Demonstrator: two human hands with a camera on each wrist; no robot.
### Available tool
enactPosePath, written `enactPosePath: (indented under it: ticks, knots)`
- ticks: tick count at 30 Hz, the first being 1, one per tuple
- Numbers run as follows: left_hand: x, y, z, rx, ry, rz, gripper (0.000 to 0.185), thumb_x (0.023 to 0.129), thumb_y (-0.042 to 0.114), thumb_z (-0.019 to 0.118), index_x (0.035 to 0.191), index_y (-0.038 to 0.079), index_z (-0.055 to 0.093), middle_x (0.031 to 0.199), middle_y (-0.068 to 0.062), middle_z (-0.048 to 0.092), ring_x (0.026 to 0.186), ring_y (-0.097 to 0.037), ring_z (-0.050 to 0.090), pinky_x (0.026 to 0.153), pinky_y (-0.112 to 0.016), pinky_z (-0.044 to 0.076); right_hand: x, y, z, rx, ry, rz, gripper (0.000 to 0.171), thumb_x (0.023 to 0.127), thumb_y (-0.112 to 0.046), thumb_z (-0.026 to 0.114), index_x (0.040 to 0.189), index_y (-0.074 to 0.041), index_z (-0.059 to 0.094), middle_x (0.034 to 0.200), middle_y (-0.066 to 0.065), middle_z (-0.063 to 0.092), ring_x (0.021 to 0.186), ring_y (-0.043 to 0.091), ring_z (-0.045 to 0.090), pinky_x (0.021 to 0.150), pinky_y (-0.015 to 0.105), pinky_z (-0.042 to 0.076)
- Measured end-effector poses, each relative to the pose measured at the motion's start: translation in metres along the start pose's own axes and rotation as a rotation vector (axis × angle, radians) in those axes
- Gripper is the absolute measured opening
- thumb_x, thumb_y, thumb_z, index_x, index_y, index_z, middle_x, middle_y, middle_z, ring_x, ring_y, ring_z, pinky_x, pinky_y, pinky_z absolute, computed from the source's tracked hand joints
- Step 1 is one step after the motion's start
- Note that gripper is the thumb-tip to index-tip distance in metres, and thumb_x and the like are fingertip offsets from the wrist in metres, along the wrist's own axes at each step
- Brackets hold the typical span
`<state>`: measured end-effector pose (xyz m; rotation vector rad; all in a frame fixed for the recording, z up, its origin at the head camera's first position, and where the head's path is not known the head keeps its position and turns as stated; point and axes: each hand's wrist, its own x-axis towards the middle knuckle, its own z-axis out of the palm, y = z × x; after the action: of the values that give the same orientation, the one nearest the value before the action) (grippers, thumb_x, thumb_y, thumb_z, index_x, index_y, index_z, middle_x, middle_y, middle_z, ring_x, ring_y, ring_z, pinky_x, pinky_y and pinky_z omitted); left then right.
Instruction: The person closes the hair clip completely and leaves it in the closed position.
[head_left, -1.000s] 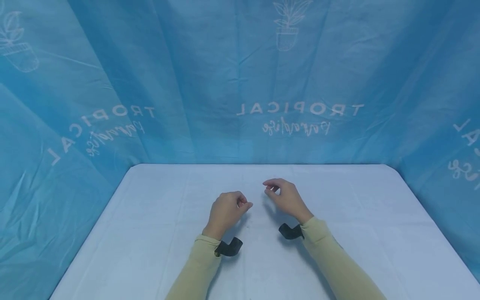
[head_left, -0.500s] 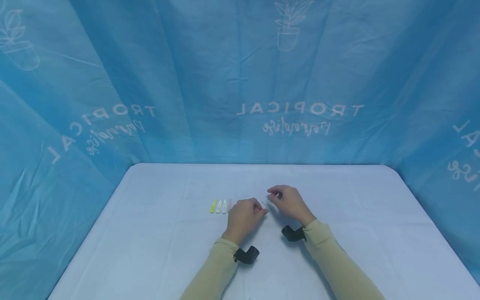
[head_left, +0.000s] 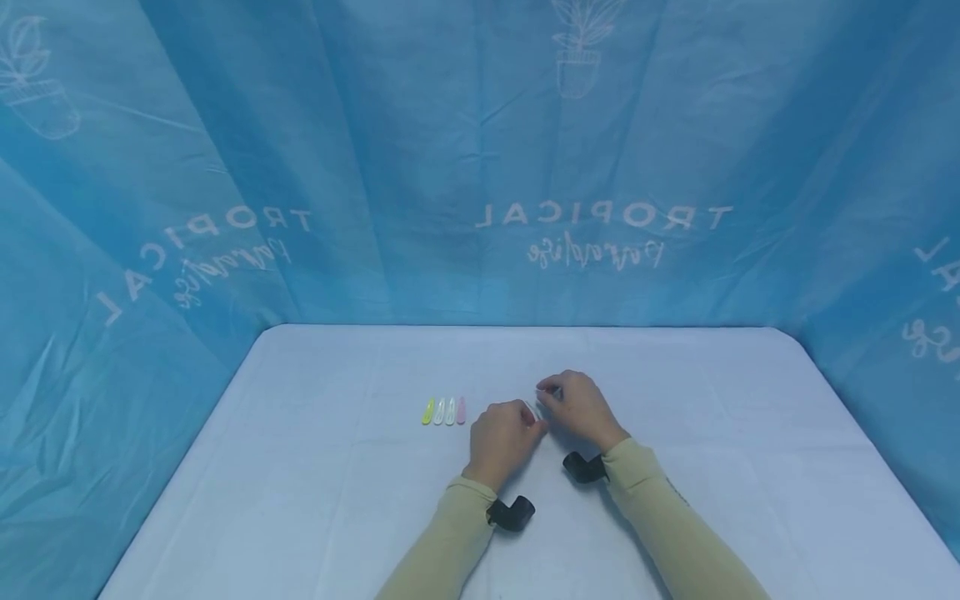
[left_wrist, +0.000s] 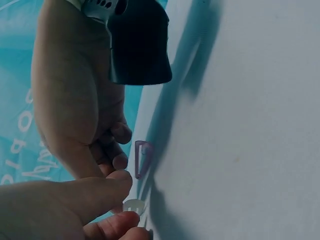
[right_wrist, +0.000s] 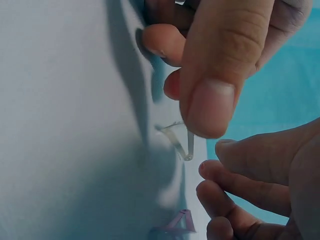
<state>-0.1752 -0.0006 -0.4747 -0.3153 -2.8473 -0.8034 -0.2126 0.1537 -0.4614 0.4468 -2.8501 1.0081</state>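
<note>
My left hand [head_left: 504, 442] hovers low over the white table, its thumb and fingertips right at a pale snap hair clip [left_wrist: 133, 204]. The thumb stands apart from the fingers, and the clip's narrow end shows past the thumb in the right wrist view. Just beyond, my right hand [head_left: 583, 408] has loosely bent fingers, thumb and index apart with nothing between them. Close by that hand lies a purple hair clip [left_wrist: 147, 161], hidden under it in the head view. To the left, a yellow clip [head_left: 427, 412], two white clips [head_left: 439, 412] and a pink clip [head_left: 461, 411] form a row.
The white cloth-covered table [head_left: 300, 500] has a blue printed curtain [head_left: 420, 167] round its back and sides. A black camera mount sits on each wrist, the left mount [head_left: 512, 514] lying closer to the body than the right mount [head_left: 583, 467].
My left hand has moved right, uncovering the pink clip. The row of clips shows in the last two frames but not in the oldest. The right hand has lowered slightly since then.
</note>
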Motion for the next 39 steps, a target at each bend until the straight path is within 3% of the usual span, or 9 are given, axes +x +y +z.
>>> enactPosePath:
  ticks: [16,32,39]
  knots:
    - [-0.0013,0.0029,0.003,-0.012,0.014,-0.006,0.028,0.085,0.038,0.08,0.074,0.015,0.069,0.062,0.007,0.061,0.052,-0.006,0.05,0.048,-0.023,0.039,0.0003,0.0049,0.0054,-0.034,-0.029,0.055,0.019,0.095,-0.014,0.066,0.106,-0.002,0.076,0.101,0.012,0.072,0.098,0.03,0.064,0.09,0.048,0.049]
    - [0.0009,-0.0013,0.005,-0.017,-0.003,-0.044,0.023,0.087,0.033,0.079,0.076,0.014,0.07,0.064,0.006,0.062,0.053,-0.006,0.051,0.05,-0.024,0.04,-0.0006,0.0028,0.0066,0.004,-0.036,0.037,0.017,0.095,-0.013,0.066,0.104,-0.003,0.076,0.104,0.013,0.073,0.105,0.033,0.065,0.094,0.049,0.048]
    - [0.0017,-0.0028,0.0038,-0.049,-0.004,-0.028,0.02,0.088,0.031,0.078,0.079,0.014,0.071,0.065,0.006,0.064,0.055,-0.006,0.052,0.051,-0.024,0.041,-0.0004,0.0044,0.006,0.01,-0.001,0.028,0.013,0.094,-0.011,0.068,0.101,-0.004,0.077,0.1,0.01,0.073,0.098,0.03,0.065,0.088,0.048,0.049]
